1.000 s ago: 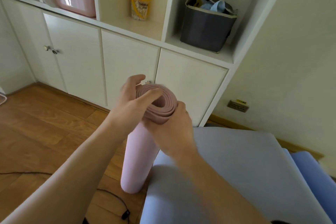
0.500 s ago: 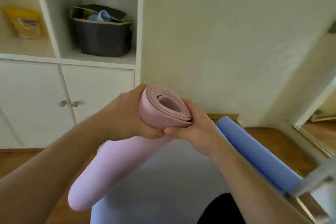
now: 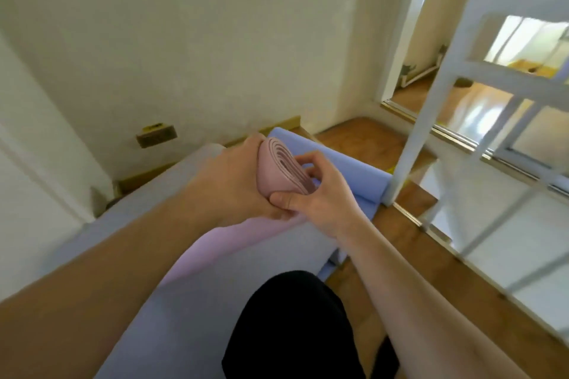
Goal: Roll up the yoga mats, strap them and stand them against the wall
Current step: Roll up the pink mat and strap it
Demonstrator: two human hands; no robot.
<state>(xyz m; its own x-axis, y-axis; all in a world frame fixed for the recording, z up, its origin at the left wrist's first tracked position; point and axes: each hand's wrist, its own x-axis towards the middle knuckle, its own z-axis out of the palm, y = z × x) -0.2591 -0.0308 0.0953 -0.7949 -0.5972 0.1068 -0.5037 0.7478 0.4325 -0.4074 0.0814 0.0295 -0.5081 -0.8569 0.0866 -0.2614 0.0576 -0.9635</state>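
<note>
Pink mat (image 3: 278, 174) swung rightward, squeezed oval, coiled.

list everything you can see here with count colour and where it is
rolled yoga mat: 1, pink, held up in both hands at centre, end towards the camera
rolled yoga mat: 1, blue, on the floor behind the hands, by the wall
flat mat: 1, pale lilac-grey, spread under the arms
wall socket: 1, dark with yellow label, low on the wall
white frame: 1, at right
wooden floor: brown, at right
black clothing: bottom centre
left hand: grips the pink roll's left side
right hand: fingers on the roll's end, thumb beneath
</note>
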